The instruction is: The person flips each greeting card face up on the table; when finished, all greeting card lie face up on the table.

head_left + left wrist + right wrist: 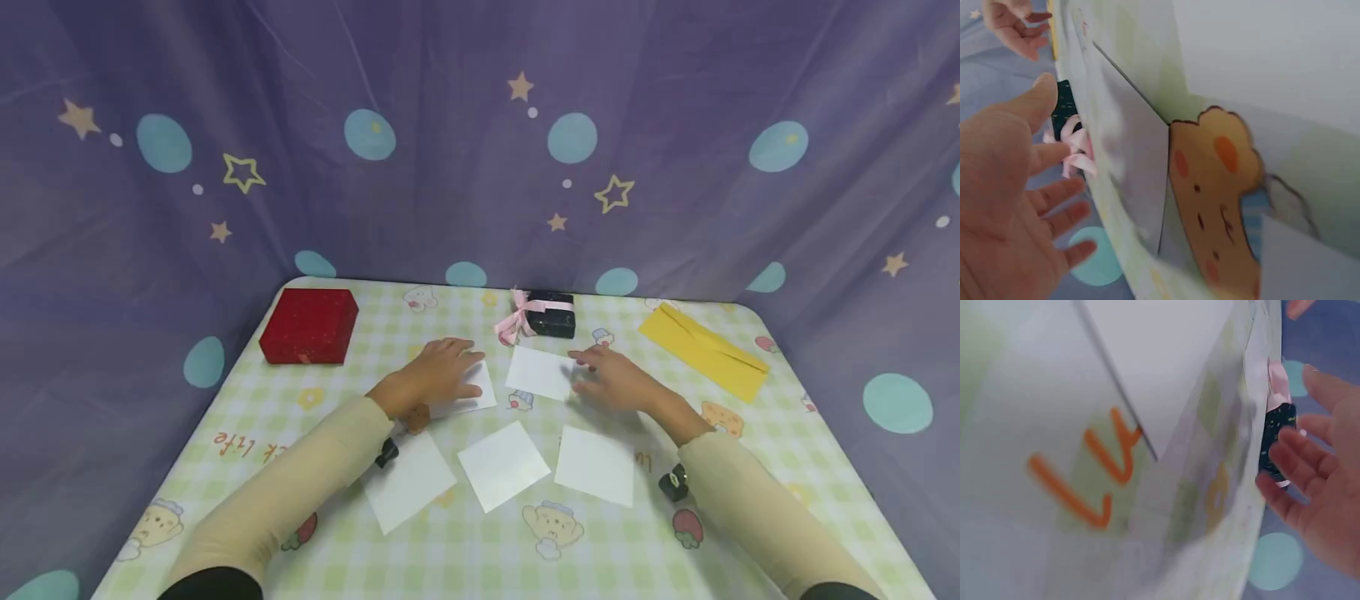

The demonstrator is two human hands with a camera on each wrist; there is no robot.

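Several blank white cards lie on the table. My left hand (pixel 437 372) is over one card (pixel 480 393) at the back left, hiding part of it. In the left wrist view the fingers are spread and hold nothing, with that card (pixel 1138 144) beneath. My right hand (pixel 617 379) is at the right end of another card (pixel 537 372), its fingers loosely bent and gripping nothing; the right wrist view shows its fingers (pixel 1300 459) apart. Nearer the front lie a left card (pixel 408 483), a middle card (pixel 503 467) and a right card (pixel 596 467).
A red box (pixel 309 327) stands at the back left. At the back middle is a small black box (pixel 553 315) with a pink ribbon (pixel 515 320). A yellow envelope (pixel 703 350) lies at the back right. Behind the checked tablecloth (pixel 360 550) hangs a purple curtain (pixel 465 67).
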